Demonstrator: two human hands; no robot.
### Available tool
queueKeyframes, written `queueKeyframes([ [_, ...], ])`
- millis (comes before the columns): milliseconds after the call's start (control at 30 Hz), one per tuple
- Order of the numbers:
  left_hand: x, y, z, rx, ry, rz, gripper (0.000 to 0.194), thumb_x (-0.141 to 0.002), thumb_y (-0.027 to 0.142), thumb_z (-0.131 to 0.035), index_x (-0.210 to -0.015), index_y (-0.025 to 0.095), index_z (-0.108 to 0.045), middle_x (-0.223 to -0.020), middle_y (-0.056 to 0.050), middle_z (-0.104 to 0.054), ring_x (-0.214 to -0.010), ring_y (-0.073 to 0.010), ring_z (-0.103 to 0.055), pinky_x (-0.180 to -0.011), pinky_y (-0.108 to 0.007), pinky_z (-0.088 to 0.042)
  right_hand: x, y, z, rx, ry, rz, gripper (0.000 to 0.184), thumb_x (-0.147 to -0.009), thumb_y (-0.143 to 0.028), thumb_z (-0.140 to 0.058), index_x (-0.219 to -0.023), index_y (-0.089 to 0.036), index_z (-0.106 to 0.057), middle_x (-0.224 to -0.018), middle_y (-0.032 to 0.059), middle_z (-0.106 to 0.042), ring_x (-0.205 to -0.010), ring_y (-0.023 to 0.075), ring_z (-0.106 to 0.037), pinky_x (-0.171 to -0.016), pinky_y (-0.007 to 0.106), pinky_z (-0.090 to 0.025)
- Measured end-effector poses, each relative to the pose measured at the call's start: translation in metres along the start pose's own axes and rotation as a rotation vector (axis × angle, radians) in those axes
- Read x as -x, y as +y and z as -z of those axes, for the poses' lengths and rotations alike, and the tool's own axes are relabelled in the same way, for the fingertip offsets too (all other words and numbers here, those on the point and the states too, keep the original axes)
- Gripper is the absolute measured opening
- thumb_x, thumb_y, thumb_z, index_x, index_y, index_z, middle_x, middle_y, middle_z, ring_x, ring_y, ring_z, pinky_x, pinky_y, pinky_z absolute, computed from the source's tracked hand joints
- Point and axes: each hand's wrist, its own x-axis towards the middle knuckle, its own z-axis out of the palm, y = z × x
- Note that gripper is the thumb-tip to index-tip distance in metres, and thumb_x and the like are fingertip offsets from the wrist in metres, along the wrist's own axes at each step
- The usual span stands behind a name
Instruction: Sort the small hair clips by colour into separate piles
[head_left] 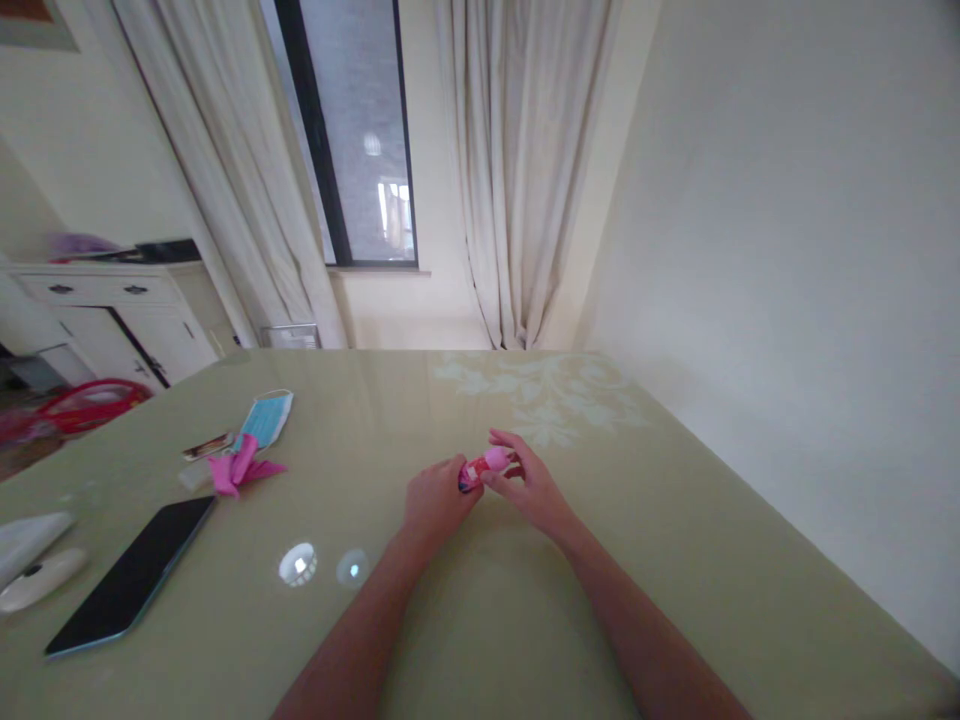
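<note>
Both my hands meet over the middle of a green table (675,560). Between them is a small pink toy (486,465) with a red and dark lower part. My left hand (435,500) is closed around its lower end. My right hand (525,480) pinches the rounded pink top with its fingertips. The toy sits just above the tabletop; what it is exactly I cannot make out.
A black tablet (131,575) lies at the left. Behind it are a pink ribbon-like piece (240,468), a blue face mask (266,418) and a small phone-like object (206,446). White objects (34,565) sit at the left edge. A white wall runs along the right.
</note>
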Motion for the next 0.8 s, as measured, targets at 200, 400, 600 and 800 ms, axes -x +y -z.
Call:
queueKeyframes([
  [200, 0.001, 0.002, -0.002, 0.029, -0.009, 0.002, 0.019, -0.094, 0.041, -0.059, -0.093, 0.024, -0.067, -0.09, -0.006, -0.077, -0.08, -0.0232, -0.071, -0.064, -0.03, -0.033, -0.004, -0.002, 0.003, -0.01, 0.029, 0.015, 0.041, -0.082, -0.043, -0.083, -0.117, -0.023, -0.076, -0.106, 0.0068, -0.076, -0.09, 0.0227, -0.068, -0.084, 0.038, -0.055],
  [400, -0.003, -0.006, -0.006, 0.142, 0.037, -0.025, 0.023, -0.093, 0.04, -0.06, -0.08, 0.021, -0.064, -0.082, -0.006, -0.071, -0.076, -0.0227, -0.065, -0.065, -0.031, -0.031, -0.006, -0.006, 0.009, -0.236, 0.007, -0.006, 0.035, -0.079, -0.034, -0.085, -0.112, -0.026, -0.075, -0.106, 0.0037, -0.075, -0.092, 0.0202, -0.069, -0.087, 0.035, -0.056],
  [600, -0.008, -0.014, -0.008, 0.358, 0.199, -0.047, 0.025, -0.097, 0.045, -0.059, -0.089, 0.021, -0.061, -0.084, -0.005, -0.067, -0.078, -0.0225, -0.062, -0.072, -0.032, -0.038, -0.016, 0.012, 0.029, -0.191, 0.326, -0.059, 0.039, -0.077, -0.042, -0.083, -0.106, -0.024, -0.064, -0.107, 0.0067, -0.071, -0.087, 0.0204, -0.069, -0.079, 0.034, -0.056],
  [800, -0.008, -0.012, -0.009, 0.657, 0.359, -0.038, 0.037, -0.098, 0.054, -0.058, -0.113, 0.02, -0.059, -0.097, -0.007, -0.065, -0.089, -0.0235, -0.064, -0.083, -0.037, -0.048, -0.023, 0.039, 0.046, 0.153, 0.481, -0.147, 0.037, -0.079, -0.047, -0.072, -0.104, -0.022, -0.064, -0.1, 0.009, -0.072, -0.086, 0.0242, -0.07, -0.076, 0.037, -0.056],
])
